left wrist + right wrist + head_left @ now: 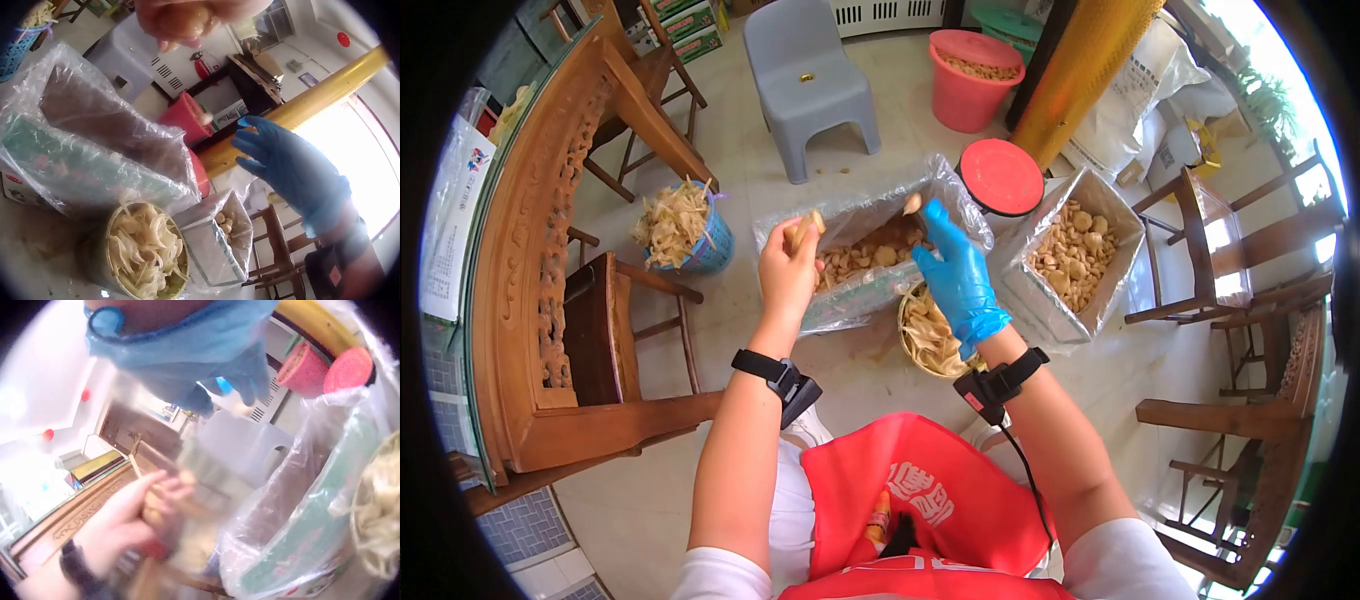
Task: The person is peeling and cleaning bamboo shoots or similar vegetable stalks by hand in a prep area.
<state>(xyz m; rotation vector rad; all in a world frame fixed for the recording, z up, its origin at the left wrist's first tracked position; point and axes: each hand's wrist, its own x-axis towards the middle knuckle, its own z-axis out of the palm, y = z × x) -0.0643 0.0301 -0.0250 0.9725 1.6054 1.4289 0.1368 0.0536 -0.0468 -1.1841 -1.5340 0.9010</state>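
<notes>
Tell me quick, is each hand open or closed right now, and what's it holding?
Left hand: closed around a garlic bulb.
Right hand, in the blue glove: open, holding nothing; a garlic clove is just off its fingertips.

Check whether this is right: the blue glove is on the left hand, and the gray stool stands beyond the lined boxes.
Wrong hand: the head view shows the blue glove on the right hand. The gray stool does stand beyond the lined boxes.

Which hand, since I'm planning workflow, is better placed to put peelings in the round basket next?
Probably the right hand: it is open and nearer the basket. The left hand is farther off, fingers curled round garlic.
</notes>
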